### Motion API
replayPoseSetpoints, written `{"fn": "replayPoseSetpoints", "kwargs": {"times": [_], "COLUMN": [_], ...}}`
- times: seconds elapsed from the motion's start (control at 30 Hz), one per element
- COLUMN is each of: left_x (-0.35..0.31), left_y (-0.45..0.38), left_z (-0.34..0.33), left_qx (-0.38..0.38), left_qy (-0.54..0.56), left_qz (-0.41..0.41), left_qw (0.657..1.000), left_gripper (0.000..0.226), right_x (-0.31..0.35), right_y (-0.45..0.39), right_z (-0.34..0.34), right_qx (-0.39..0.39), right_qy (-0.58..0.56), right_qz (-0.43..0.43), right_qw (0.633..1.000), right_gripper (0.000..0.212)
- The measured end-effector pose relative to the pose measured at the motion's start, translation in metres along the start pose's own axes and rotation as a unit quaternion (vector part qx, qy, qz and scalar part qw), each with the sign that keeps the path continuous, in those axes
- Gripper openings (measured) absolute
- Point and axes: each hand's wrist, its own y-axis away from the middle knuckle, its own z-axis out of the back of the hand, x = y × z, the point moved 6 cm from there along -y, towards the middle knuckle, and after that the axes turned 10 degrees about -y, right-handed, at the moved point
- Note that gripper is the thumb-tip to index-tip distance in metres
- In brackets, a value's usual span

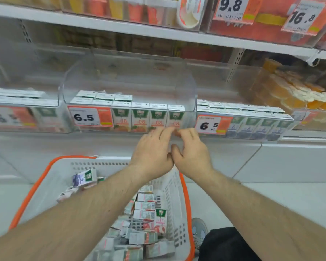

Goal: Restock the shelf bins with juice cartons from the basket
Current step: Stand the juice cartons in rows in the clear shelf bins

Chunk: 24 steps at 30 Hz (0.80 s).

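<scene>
Both hands meet low at the front of the middle clear bin (129, 76): the left hand (151, 150) and the right hand (193, 153) touch at the thumbs, fingers stretched forward toward the lower front of the bin, just below the rightmost orange juice carton (175, 119). Neither hand visibly holds a carton; motion blur hides the fingertips, so I cannot tell whether each grip is released or pinching something small against the bin front, though the fingers look mostly straight. Both forearms reach up and forward from the bottom corners of the view, converging over the basket, backs of the hands up. The step looks like squaring up the front row, or a pause between loads. To do it well, I would press the cartons back evenly with flat fingers, keep labels facing out, then fill the gap behind the front row on the right side of the bin, where it looks unfilled. The price tag (90, 116) reading 6.5 sits on the bin's front left. The neighbouring right bin (243, 119) holds cartons with blue fruit labels and looks fuller. Below the arms, the white basket (51, 178) with its orange rim holds many loose juice cartons (145, 206), lying jumbled, so much of the restocking appears to remain.
</scene>
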Motion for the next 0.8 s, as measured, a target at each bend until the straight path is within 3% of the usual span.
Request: {"fn": "replayPoseSetpoints", "kwargs": {"times": [0.13, 0.3, 0.47, 0.6, 0.8], "left_x": [0.066, 0.116, 0.135, 0.14, 0.132], "left_y": [0.051, 0.092, 0.119, 0.145, 0.172], "left_z": [-0.035, -0.075, -0.13, -0.177, -0.217], "left_qx": [0.111, 0.182, 0.278, 0.402, 0.516], "left_qy": [0.023, 0.063, 0.104, 0.09, 0.137], "left_qz": [0.132, 0.221, 0.251, 0.219, 0.183], "left_qw": [0.985, 0.956, 0.922, 0.884, 0.826], "left_gripper": [0.065, 0.059, 0.047, 0.035, 0.045], "right_x": [-0.011, -0.047, -0.094, -0.126, -0.146], "right_y": [0.02, 0.037, 0.076, 0.106, 0.126], "right_z": [-0.064, -0.127, -0.181, -0.212, -0.234], "right_qx": [0.164, 0.286, 0.472, 0.546, 0.572], "right_qy": [0.045, 0.056, 0.107, 0.188, 0.348], "right_qz": [-0.036, -0.116, -0.208, -0.19, -0.06], "right_qw": [0.985, 0.949, 0.85, 0.794, 0.741], "right_gripper": [0.031, 0.034, 0.017, 0.015, 0.064]}}
